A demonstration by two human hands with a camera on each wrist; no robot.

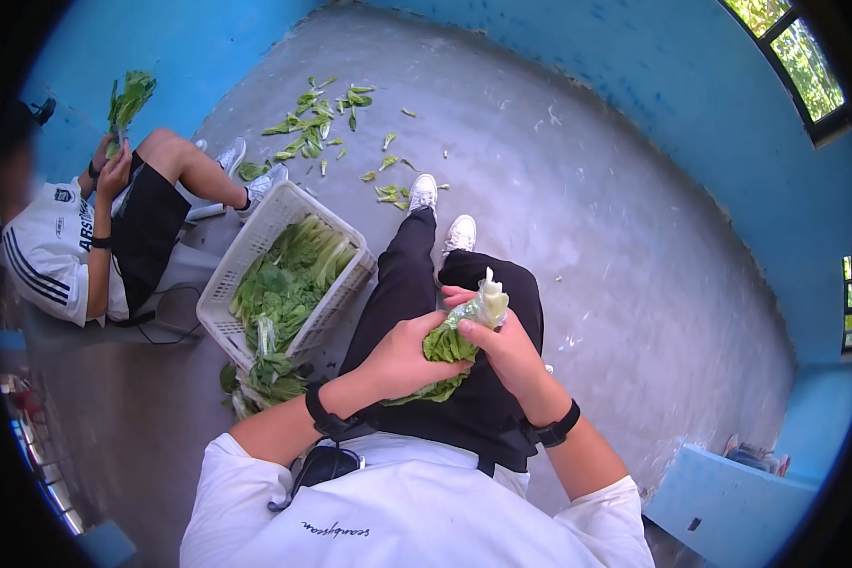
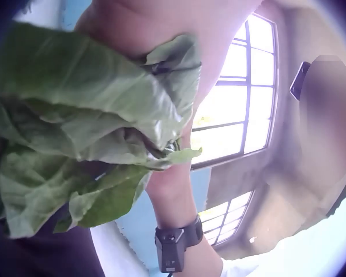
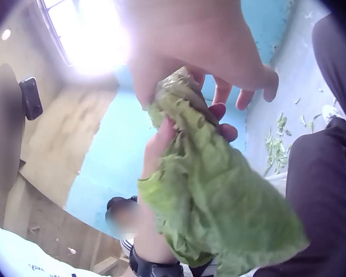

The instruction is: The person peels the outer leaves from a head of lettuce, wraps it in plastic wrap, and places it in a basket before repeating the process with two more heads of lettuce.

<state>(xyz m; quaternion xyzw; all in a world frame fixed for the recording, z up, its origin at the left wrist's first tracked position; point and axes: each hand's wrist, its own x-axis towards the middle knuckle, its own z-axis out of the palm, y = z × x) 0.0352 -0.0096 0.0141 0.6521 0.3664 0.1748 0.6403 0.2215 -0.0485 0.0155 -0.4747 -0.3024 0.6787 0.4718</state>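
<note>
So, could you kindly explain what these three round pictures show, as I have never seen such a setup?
There is no machine here: a seated person wears three cameras. The head view looks down at their lap. The left hand and right hand together grip a bunch of green leafy vegetable with a pale stalk end. The two wrist views show that same bunch from close below, one from each wrist. On the grey concrete floor stands a white plastic lattice basket holding more greens, with scattered loose green leaves beyond it. At the left a second seated person holds up another leafy bunch.
</note>
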